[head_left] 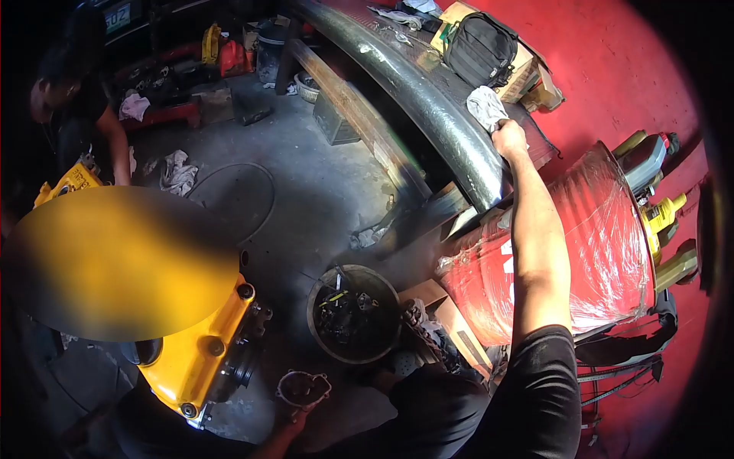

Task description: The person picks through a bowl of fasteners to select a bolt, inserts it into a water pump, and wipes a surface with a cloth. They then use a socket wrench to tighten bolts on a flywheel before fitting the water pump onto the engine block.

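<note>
My right hand (508, 139) reaches far up and grips a grey-white rag (486, 107) that lies on the curved metal edge (428, 99) of a workbench. My left hand (297, 419) is low at the bottom centre, shut on a small round metal part (303, 386) with lugs around its rim. Just left of that hand sits a yellow engine casing (200, 350) on the concrete floor. My right arm passes over a red drum wrapped in clear film (604, 245).
A round bucket of dark metal parts (353, 312) stands on the floor ahead. A black bag (480, 47) rests on cardboard boxes on the bench. Another person (76, 107) crouches at the far left near a rag (177, 173). Yellow bottles (664, 216) stand at right.
</note>
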The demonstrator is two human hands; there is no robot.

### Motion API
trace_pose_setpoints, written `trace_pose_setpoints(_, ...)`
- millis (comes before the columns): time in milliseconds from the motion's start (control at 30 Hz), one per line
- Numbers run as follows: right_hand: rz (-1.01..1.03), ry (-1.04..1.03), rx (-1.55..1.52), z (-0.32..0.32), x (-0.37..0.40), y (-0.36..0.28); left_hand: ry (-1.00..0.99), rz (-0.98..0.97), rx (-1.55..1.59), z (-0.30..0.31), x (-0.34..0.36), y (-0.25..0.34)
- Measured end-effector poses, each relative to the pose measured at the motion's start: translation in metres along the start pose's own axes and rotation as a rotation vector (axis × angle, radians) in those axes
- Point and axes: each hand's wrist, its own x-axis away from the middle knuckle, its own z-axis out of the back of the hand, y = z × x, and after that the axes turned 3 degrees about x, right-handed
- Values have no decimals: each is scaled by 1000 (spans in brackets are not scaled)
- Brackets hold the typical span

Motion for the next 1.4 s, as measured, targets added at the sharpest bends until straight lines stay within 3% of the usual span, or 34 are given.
trace_pose_setpoints(100,-134,85,-61,14,20,-18,-21,30,45,-6,2,13)
trace_pose_setpoints(267,-158,92,-157,-2,17,3,7,-8,132,-2,3,-1)
trace_pose_setpoints(333,2,144,-291,-33,5,39,11,-69,149,2,0,-17)
trace_pose_setpoints(367,83,170,-353,-40,2,48,17,-90,124,5,-7,-38)
trace_pose_setpoints(467,-98,142,-144,-1,30,14,58,-123,10,20,-32,-129)
trace_pose_setpoints(533,-224,156,-57,20,48,-15,65,-142,31,13,-19,-86)
trace_pose_setpoints(633,-185,108,6,30,58,-20,35,-146,94,4,-4,-30)
trace_pose_setpoints(667,-212,-47,-21,37,58,-20,37,-144,87,2,-2,-22)
trace_pose_setpoints(800,-33,102,109,33,92,-15,76,-131,0,-2,6,10)
trace_pose_setpoints(833,115,243,164,30,101,-7,85,-127,14,-6,9,22)
trace_pose_setpoints(900,289,304,337,38,118,2,72,-103,85,-1,5,11)
trace_pose_setpoints(967,289,248,302,50,129,0,22,-58,188,13,-9,-48)
trace_pose_setpoints(1067,240,140,117,43,124,11,82,-189,6,19,-17,-72)
trace_pose_setpoints(1133,206,74,-72,40,111,26,64,-142,115,16,-13,-56)
trace_pose_setpoints(1233,-63,104,-239,48,88,27,65,-119,125,14,-12,-48)
trace_pose_setpoints(1267,-33,220,-147,53,85,22,72,-117,100,14,-12,-46)
trace_pose_setpoints(1367,178,374,-271,42,49,21,121,-174,94,12,-9,-40)
trace_pose_setpoints(1400,163,295,-324,39,37,17,114,-155,80,13,-12,-45)
